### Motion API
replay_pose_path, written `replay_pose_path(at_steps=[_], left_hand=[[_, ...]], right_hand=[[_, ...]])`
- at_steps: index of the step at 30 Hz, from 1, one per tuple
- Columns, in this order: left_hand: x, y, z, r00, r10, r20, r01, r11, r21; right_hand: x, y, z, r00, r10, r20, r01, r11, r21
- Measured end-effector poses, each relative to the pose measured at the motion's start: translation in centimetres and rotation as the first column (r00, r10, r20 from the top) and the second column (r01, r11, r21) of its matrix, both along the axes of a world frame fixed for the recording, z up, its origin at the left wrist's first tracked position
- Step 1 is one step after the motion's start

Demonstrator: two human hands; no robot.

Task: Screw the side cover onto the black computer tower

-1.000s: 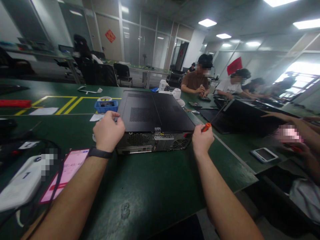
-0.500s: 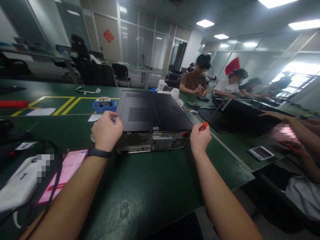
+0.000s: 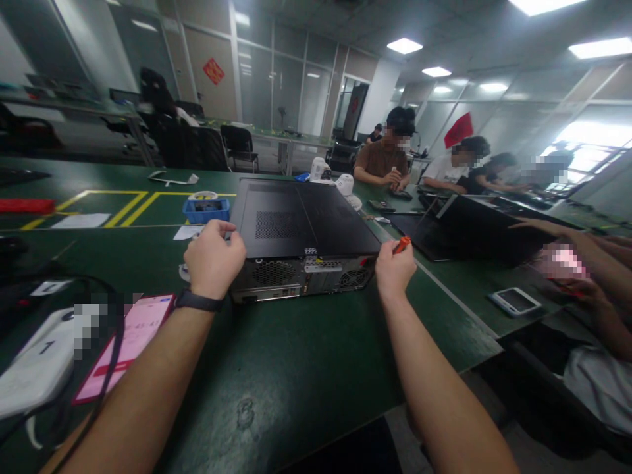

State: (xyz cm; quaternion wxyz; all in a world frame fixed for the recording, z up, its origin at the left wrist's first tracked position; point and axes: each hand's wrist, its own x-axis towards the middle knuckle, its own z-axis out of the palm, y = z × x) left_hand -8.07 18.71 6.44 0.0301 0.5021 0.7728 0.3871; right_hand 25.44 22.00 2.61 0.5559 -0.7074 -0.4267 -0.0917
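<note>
Right hand (image 3: 395,271) clasps orange handle (image 3: 403,244); left hand (image 3: 214,260), half-curled, perhaps grips boxy, perforated case (image 3: 316,220).

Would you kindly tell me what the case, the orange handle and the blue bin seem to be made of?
Case: probably sheet metal, satin black on top with punched vents; its back looks bare and silvery.
Orange handle: likely plastic, judging by its bright colour.
Blue bin: likely moulded plastic, evenly coloured.

Bare left forearm (image 3: 148,388) and right forearm (image 3: 439,375) slant inward from near to far, well apart.
Left grip (image 3: 216,258): back toward the viewer, fingers bent, thumb near the forefinger; right grip (image 3: 395,271): fingers curled into a fist, wrist nearly straight.
</note>
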Motion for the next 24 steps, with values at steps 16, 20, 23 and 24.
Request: replay_pose_path(at_steps=[16,20,23,24], left_hand=[[0.17,0.44,-0.54,1.0,0.013,0.017,-0.015,0.997,0.071],[0.27,0.37,-0.36,0.999,0.026,0.04,-0.028,0.998,0.056],[0.25,0.43,-0.43,0.999,0.027,0.036,-0.029,0.997,0.065],[0.23,0.47,-0.5,0.999,0.03,0.034,-0.033,0.997,0.07]], right_hand=[[0.51,0.05,0.06,0.998,0.014,-0.055,-0.015,1.0,-0.021],[0.42,-0.11,0.13,0.998,0.014,-0.063,-0.015,1.0,-0.017],[0.25,-0.22,0.29,0.998,0.01,-0.067,-0.011,1.0,-0.016],[0.19,-0.25,0.35,0.998,0.008,-0.07,-0.01,1.0,-0.015]])
